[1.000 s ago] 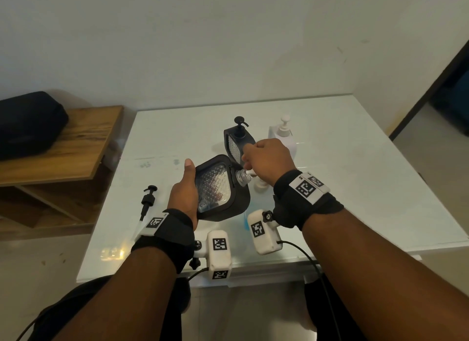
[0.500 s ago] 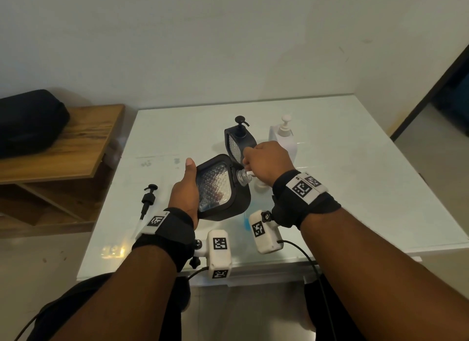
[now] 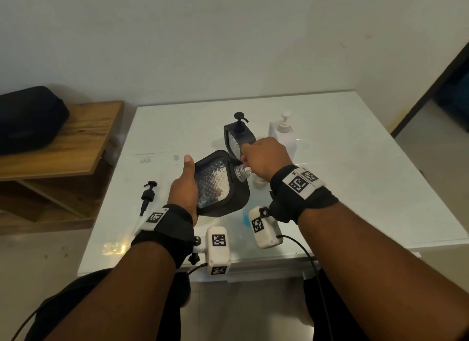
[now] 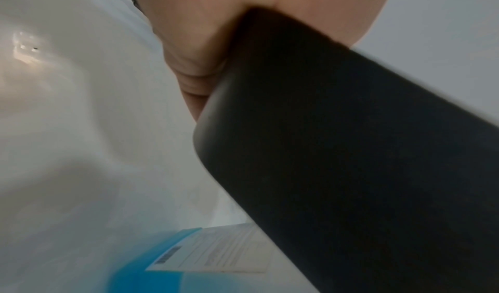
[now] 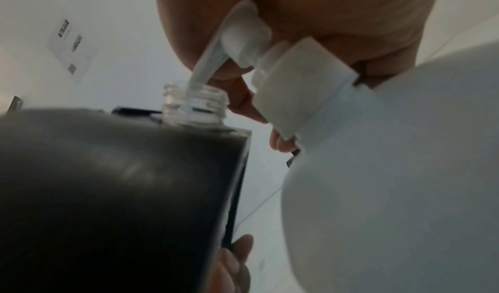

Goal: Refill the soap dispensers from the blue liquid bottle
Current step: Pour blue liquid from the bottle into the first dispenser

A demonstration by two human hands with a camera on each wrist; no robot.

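Note:
My left hand [image 3: 184,188] grips a black soap dispenser [image 3: 218,186] by its side and holds it tilted above the table, its clear threaded neck [image 3: 239,172] pointing right with no pump on it. My right hand [image 3: 265,158] is curled over the white pump head [image 5: 243,37] of the blue liquid bottle [image 5: 391,169]. The pump's nozzle reaches into the dispenser's open neck [image 5: 194,105]. From the head view the bottle is mostly hidden under my right wrist; only a blue patch [image 3: 245,217] shows. Its blue body and label [image 4: 151,261] appear below the dispenser [image 4: 351,169].
On the white table [image 3: 355,175] behind my hands stand a second black dispenser [image 3: 237,135] with its pump on and a white dispenser [image 3: 283,135]. A loose black pump [image 3: 148,193] lies at the left. A wooden shelf [image 3: 63,143] with a black bag [image 3: 28,117] is further left.

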